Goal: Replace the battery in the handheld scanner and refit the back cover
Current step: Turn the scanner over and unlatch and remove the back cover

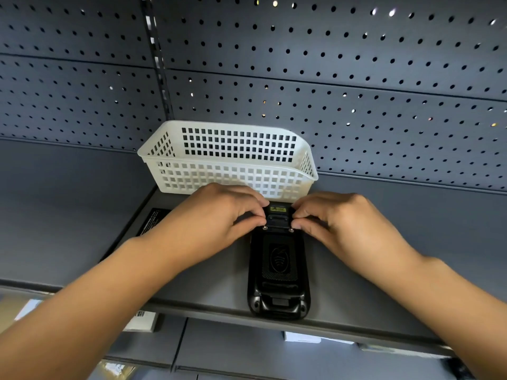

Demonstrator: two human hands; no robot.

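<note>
Two hands work the far end of a black handheld scanner [278,270], which lies face down on a grey metal shelf [82,215], its near end at the shelf's front lip. Left hand [219,212] and right hand [337,218] mirror each other: fingers curled in narrow, thumb and forefinger tips pressed against either side of the scanner's head, right by the two small metal studs [291,230] and the yellow warning label [277,209]. Neither holds a loose part. Back cover [278,259] with its textured pad appears seated over the body; whether it is latched I cannot tell.

Judgement: the step looks like working the cover's top-end catches, either freeing or locking them. Next move calls for even pressure from both sides at once, so the cover does not cock.

White perforated basket [227,160] stands just beyond the hands, against the pegboard backing [356,64]. A dark flat labelled item [152,220] lies under the left wrist; what it is, unclear
</note>
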